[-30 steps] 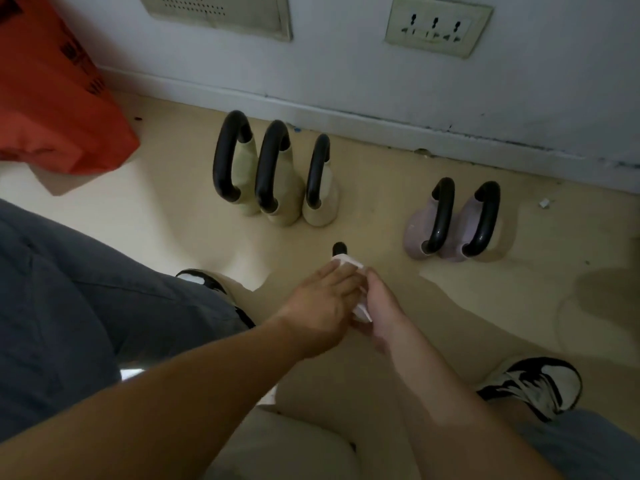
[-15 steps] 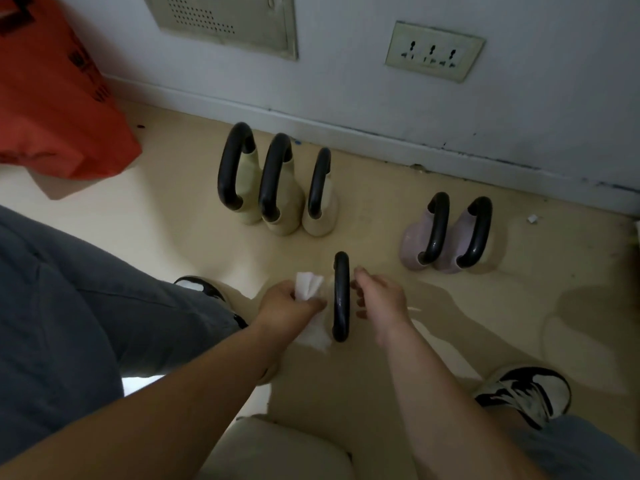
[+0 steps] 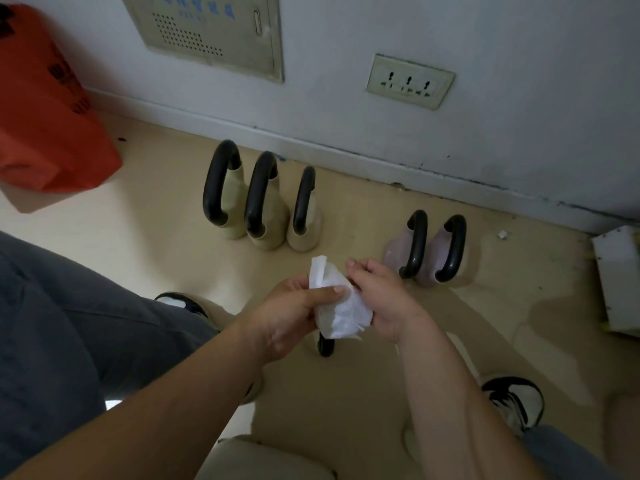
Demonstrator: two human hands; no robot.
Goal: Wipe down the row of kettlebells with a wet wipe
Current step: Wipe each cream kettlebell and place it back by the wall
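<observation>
A white wet wipe (image 3: 337, 308) hangs crumpled between both hands. My left hand (image 3: 291, 315) pinches it with thumb across its upper part, and my right hand (image 3: 384, 303) grips its right side. Just below the wipe, the black handle end of a kettlebell (image 3: 326, 346) peeks out; its body is hidden by my hands. Three beige kettlebells (image 3: 266, 206) with black handles stand side by side near the wall. Two pale pink kettlebells (image 3: 431, 249) stand to their right.
An orange bag (image 3: 45, 119) lies at the far left. A white box (image 3: 620, 275) sits at the right edge. My knees and black-and-white shoes (image 3: 516, 401) flank the floor space. A wall with a socket and metal panel runs behind the kettlebells.
Both hands have lifted off the near kettlebell's handle and come together on the wipe; my right hand now grips it too. The view has tilted up slightly.
</observation>
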